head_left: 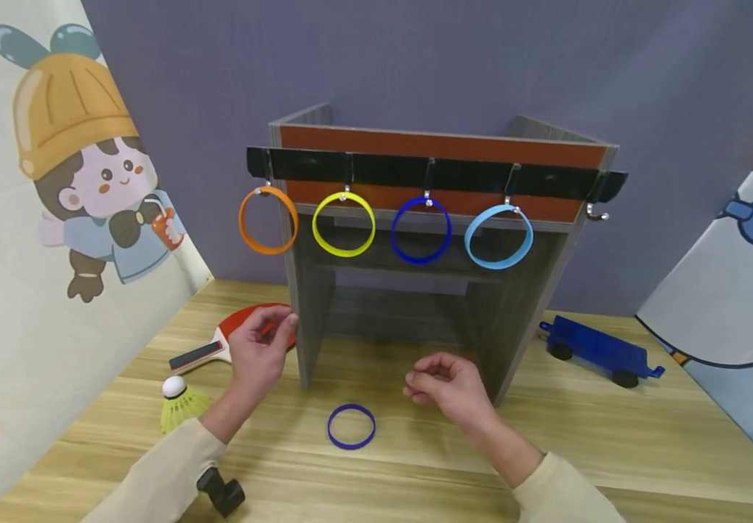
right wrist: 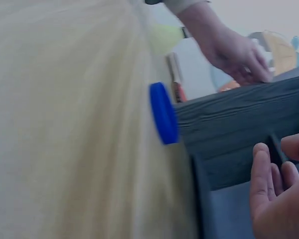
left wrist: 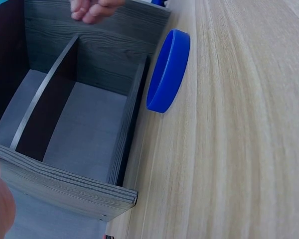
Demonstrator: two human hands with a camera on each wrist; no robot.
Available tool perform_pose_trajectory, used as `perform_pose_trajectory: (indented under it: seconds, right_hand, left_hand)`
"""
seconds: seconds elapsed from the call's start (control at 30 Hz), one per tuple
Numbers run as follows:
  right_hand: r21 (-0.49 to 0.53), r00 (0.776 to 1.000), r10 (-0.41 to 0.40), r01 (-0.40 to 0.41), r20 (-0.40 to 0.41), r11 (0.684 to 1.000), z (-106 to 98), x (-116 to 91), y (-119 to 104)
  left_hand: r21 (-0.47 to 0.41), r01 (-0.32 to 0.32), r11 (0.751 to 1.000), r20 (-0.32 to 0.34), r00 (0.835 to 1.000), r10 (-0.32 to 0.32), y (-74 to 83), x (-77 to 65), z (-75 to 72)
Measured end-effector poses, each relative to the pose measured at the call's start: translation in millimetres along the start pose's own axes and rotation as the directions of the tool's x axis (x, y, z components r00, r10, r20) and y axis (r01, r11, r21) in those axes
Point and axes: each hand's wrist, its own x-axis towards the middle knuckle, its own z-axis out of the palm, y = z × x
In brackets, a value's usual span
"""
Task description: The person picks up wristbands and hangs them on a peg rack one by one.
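My left hand [head_left: 261, 347] is beside the left side panel [head_left: 307, 319] of a grey wooden shelf, fingertips close to its front edge; whether they press on it I cannot tell. Loosely bent, the fingers of my right hand [head_left: 451, 385] hold nothing in front of the shelf's opening. Between the hands, a dark blue wristband [head_left: 351, 427] lies on the table; it also shows in the left wrist view. Above hang an orange wristband [head_left: 242, 225], a yellow wristband [head_left: 373, 225], a blue wristband [head_left: 449, 231] and a light blue wristband [head_left: 530, 238], each from a hook.
A black strip [head_left: 389, 168] across the shelf bears the hooks; its rightmost hook [head_left: 595, 213] carries no band. On the left are a table tennis paddle [head_left: 222, 341] and a shuttlecock [head_left: 180, 407]. A blue toy wagon [head_left: 602, 345] stands on the right.
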Motion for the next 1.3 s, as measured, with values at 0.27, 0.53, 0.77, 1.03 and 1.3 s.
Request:
perform_pose_trajectory:
  seconds: [0.27, 0.53, 0.77, 1.03, 1.3]
  right_hand:
    - [-0.087, 0.990, 0.071, -0.061, 0.119, 0.994, 10, -8, 30]
    - [-0.078, 0.971, 0.124, -0.110, 0.205, 0.991, 21, -11, 51]
    - [-0.091, 0.960, 0.151, -0.133, 0.235, 0.987, 25, -8, 55]
    - [-0.105, 0.947, 0.185, -0.163, 0.263, 0.981, 26, -2, 54]
    - [-0.177, 0.914, 0.258, -0.211, 0.313, 0.961, 26, 9, 51]
  left_hand:
    - [-0.004, 0.006, 1.000, -0.003, 1.000, -0.006, 1.1, -0.1, -0.4]
    - [0.004, 0.016, 1.000, -0.005, 1.000, -0.016, 2.3, 0.0, -0.2]
    - [0.023, 0.025, 0.999, -0.007, 1.000, -0.025, 3.1, -0.6, -0.5]
    - [0.031, 0.020, 0.999, -0.002, 1.000, -0.020, 3.1, -0.3, 0.4]
    - [0.021, 0.019, 1.000, -0.008, 1.000, -0.019, 2.1, -0.7, -0.3]
